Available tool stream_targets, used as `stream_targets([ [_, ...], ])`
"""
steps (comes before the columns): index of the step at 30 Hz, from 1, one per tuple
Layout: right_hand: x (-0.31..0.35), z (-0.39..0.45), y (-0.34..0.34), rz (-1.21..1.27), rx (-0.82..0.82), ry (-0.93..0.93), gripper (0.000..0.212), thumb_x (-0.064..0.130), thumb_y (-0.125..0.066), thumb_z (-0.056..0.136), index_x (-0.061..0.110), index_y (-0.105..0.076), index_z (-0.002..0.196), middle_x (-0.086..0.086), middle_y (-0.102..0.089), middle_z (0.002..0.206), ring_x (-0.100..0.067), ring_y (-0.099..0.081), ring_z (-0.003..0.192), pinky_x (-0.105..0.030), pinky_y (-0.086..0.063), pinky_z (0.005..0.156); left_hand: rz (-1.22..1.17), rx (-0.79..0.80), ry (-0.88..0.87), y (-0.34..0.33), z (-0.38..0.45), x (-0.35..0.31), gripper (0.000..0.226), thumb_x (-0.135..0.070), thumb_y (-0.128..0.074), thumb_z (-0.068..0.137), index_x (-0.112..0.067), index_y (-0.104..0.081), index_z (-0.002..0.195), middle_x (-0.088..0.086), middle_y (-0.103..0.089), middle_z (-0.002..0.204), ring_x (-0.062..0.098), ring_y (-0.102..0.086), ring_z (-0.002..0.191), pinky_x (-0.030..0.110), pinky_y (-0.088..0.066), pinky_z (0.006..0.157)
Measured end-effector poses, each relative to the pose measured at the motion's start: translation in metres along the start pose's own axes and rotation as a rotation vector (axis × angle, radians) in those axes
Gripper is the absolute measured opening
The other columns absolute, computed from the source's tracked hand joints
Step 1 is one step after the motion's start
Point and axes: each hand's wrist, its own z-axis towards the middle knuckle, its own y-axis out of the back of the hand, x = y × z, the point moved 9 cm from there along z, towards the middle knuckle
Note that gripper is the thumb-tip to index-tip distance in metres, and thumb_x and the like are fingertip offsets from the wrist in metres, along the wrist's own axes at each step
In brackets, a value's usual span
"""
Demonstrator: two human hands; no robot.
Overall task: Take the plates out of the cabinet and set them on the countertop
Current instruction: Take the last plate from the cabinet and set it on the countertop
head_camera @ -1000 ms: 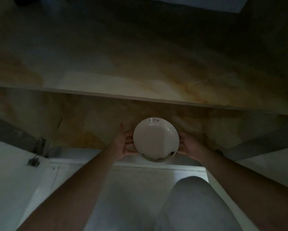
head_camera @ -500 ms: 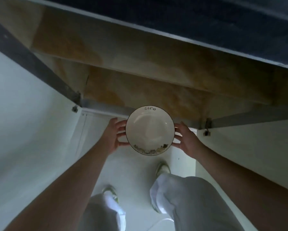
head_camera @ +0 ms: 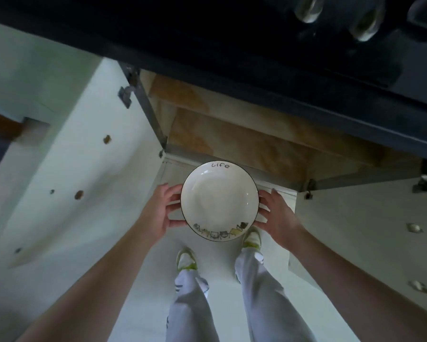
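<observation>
A white plate [head_camera: 218, 201] with a thin dark rim, the word "Life" at its far edge and small drawings at its near edge, is held level in the air. My left hand [head_camera: 158, 213] grips its left rim and my right hand [head_camera: 278, 215] grips its right rim. The plate hangs outside the open cabinet [head_camera: 257, 144], in front of its wood-toned shelves and above the floor. The dark countertop [head_camera: 257, 58] runs across the top of the view, above the cabinet.
White cabinet doors stand open on the left [head_camera: 67, 156] and on the right [head_camera: 370, 230]. Two glass-like objects [head_camera: 308, 8] stand on the countertop at the upper right. My legs and shoes [head_camera: 187, 260] are on the pale floor below the plate.
The plate has come out of the dark cabinet interior and risen with both hands still on it. The view has pulled back, so the countertop, doors and floor now show.
</observation>
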Motion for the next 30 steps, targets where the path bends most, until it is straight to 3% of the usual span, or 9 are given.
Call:
stream_targets([
  [5, 0.022, -0.069, -0.031, 0.024, -0.010, 0.046, 0.049, 0.046, -0.029, 0.102, 0.014, -0.057, 0.127, -0.010, -0.058, 0.130, -0.027, -0.058, 0.114, -0.049, -0.050, 0.089, 0.003, -0.020, -0.061, 0.012, -0.073, -0.037, 0.050, -0.044, -0.028, 0.099, -0.027, -0.075, 0.102, 0.006, -0.065, 0.112, 0.022, -0.061, 0.104, 0.041, -0.058, 0.060],
  [16, 0.074, -0.230, -0.058, -0.016, 0.049, 0.180, 0.051, 0.046, -0.026, 0.102, 0.017, -0.060, 0.126, -0.009, -0.059, 0.130, -0.031, -0.056, 0.120, -0.053, -0.049, 0.096, 0.055, -0.047, -0.211, 0.003, -0.235, -0.091, 0.052, -0.045, -0.027, 0.098, -0.024, -0.071, 0.115, 0.008, -0.065, 0.114, 0.023, -0.061, 0.107, 0.047, -0.060, 0.065],
  [22, 0.081, -0.309, -0.033, -0.111, 0.070, 0.289, 0.045, 0.047, -0.031, 0.102, 0.023, -0.062, 0.121, -0.001, -0.063, 0.125, -0.022, -0.060, 0.114, -0.045, -0.056, 0.086, 0.076, -0.070, -0.321, -0.016, -0.318, -0.082, 0.048, -0.046, -0.036, 0.092, -0.025, -0.075, 0.110, 0.012, -0.065, 0.112, 0.027, -0.062, 0.105, 0.046, -0.059, 0.060],
  [26, 0.080, -0.371, -0.002, -0.110, 0.069, 0.348, 0.047, 0.044, -0.028, 0.103, 0.020, -0.060, 0.128, -0.003, -0.063, 0.127, -0.023, -0.061, 0.115, -0.048, -0.054, 0.091, 0.101, -0.041, -0.398, -0.049, -0.380, -0.070, 0.047, -0.045, -0.043, 0.081, -0.024, -0.077, 0.105, 0.014, -0.066, 0.113, 0.029, -0.064, 0.103, 0.047, -0.059, 0.061],
  [30, 0.081, -0.428, 0.032, -0.077, 0.072, 0.374, 0.045, 0.047, -0.032, 0.102, 0.020, -0.059, 0.125, -0.006, -0.068, 0.118, -0.028, -0.064, 0.109, -0.049, -0.054, 0.090, 0.109, 0.013, -0.471, -0.081, -0.432, -0.056, 0.048, -0.046, -0.041, 0.083, -0.024, -0.077, 0.106, 0.016, -0.064, 0.119, 0.030, -0.062, 0.107, 0.047, -0.059, 0.063],
])
